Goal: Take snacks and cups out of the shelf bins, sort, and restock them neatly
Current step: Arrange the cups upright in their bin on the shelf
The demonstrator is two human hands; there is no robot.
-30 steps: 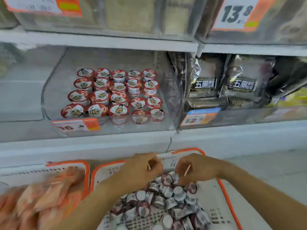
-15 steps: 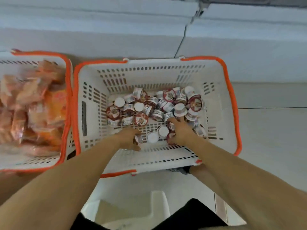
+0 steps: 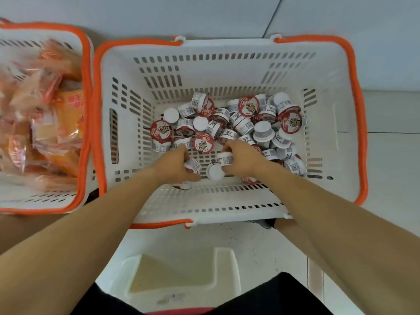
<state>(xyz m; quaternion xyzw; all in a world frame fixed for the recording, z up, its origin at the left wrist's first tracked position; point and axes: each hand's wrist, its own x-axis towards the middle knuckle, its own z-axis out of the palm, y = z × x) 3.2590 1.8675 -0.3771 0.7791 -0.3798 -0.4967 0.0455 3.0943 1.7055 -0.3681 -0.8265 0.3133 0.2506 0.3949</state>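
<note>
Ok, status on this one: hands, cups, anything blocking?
Left hand grips a cup. Right hand grips another cup. Loose cups heaped in white basket. Nothing blocking.

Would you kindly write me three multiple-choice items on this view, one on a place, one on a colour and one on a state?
1. Where do the loose small cups lie?
A. In the basket with the hands in it
B. On the floor
C. In the basket of orange snack packets

2. What colour is that basket's rim?
A. Blue
B. Orange
C. Green

3. What is the left hand doing?
A. Resting flat on the floor
B. Gripping the basket handle
C. Gripping a cup

Answers: 1 A, the cups are heaped on its slotted bottom, under both hands. 2 B, an orange band edges the white walls. 3 C, its fingers curl round a labelled cup, while the right hand grips another.
</note>
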